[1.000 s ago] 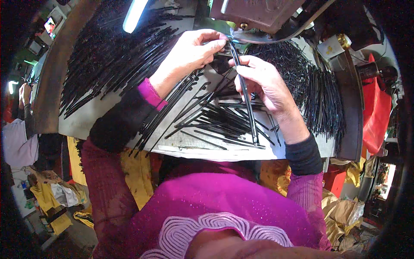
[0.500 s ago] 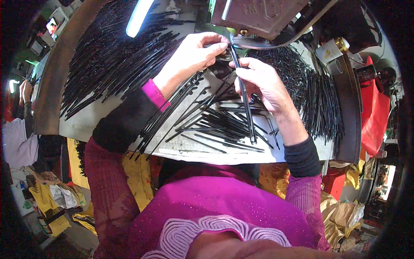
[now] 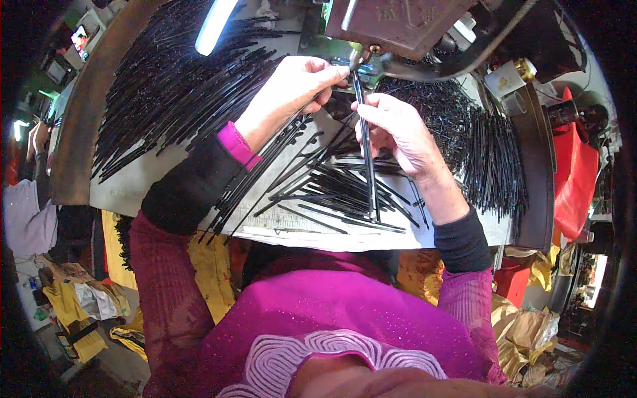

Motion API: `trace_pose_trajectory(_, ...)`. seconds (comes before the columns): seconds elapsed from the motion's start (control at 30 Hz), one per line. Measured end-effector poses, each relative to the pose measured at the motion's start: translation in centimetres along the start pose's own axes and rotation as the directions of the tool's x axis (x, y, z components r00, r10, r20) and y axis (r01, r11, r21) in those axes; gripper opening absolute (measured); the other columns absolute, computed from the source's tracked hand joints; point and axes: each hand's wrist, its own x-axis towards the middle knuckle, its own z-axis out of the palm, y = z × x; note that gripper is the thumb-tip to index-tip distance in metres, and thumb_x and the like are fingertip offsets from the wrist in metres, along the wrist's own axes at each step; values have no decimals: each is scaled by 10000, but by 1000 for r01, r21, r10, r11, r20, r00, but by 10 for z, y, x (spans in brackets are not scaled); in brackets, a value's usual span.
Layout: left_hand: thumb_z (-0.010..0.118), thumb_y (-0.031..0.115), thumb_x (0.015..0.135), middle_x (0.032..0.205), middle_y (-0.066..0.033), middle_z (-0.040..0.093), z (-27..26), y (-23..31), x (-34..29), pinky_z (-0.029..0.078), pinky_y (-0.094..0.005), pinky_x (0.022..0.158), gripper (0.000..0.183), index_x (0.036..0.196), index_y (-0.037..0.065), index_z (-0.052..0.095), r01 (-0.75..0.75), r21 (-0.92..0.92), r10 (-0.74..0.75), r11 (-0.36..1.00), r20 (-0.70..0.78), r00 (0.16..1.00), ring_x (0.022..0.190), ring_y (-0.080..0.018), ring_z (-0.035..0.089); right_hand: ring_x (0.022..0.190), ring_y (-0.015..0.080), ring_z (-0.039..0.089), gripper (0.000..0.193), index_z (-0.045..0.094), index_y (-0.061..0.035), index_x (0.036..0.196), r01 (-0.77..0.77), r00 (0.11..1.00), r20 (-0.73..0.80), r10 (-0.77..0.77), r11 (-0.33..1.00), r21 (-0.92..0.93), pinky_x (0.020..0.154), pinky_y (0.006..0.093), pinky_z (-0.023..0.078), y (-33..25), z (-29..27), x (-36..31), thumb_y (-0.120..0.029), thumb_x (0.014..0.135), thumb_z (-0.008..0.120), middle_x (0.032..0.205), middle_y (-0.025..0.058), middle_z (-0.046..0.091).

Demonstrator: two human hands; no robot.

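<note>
My right hand pinches a long black rod-like piece, made of thin strips lying side by side. Its far end sits under the tip of a brown machine head, and its near end points toward me over the table. At that far end my left hand is closed, thumb and fingertips pressed together beside the machine's tip; whatever small part they grip is hidden. Below my hands, loose black rods lie crisscrossed on a pale sheet.
A big heap of black rods covers the table's left side. More piled rods lie at the right. A lit tube lamp hangs at the far left. White cups and a red bag are at the right.
The held piece's near end has swung left, and my right hand has shifted slightly left with it. My left hand has moved slightly nearer. The curved bar beside the machine head has changed position.
</note>
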Motion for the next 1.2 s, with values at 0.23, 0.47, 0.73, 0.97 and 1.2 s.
trace_pose_trajectory(0.23,584,315,859,542,25,484,1,5,-2,294,-173,384,317,923,6,606,37,-34,-37,999,24,999,419,-33,416,499,86,534,217,556,-57,916,61,997,-54,-60,998,11,440,206,409,6,-1,4,-248,824,604,681,28,592)
trace_pose_trajectory(0.47,581,262,858,711,-36,599,-3,10,-8,436,-168,457,228,908,40,593,79,-178,-49,981,167,985,508,-88,565,470,64,508,238,558,-52,926,111,992,-68,-109,993,30,413,175,372,6,0,8,-253,816,623,669,31,594)
trace_pose_trajectory(0.73,561,308,866,680,-20,592,-2,-1,-4,446,-183,473,253,798,66,585,81,-162,-44,983,222,974,511,-91,571,475,62,512,255,556,-24,967,119,991,-59,-118,993,16,408,169,375,8,-1,11,-231,831,616,687,41,599)
trace_pose_trajectory(0.97,551,314,872,659,-10,579,-1,-3,-2,428,-184,461,264,763,75,572,57,-187,-14,981,222,975,503,-84,558,474,67,510,259,552,-19,975,126,990,-58,-125,992,10,399,179,372,4,-1,13,-224,830,616,686,43,593)
trace_pose_trajectory(1.2,539,298,883,648,-12,570,3,2,-4,423,-180,458,259,767,68,567,54,-178,-19,983,190,982,499,-81,552,470,73,510,285,550,-19,976,103,994,-32,-102,994,48,390,183,353,2,-2,15,-243,817,627,683,48,593)
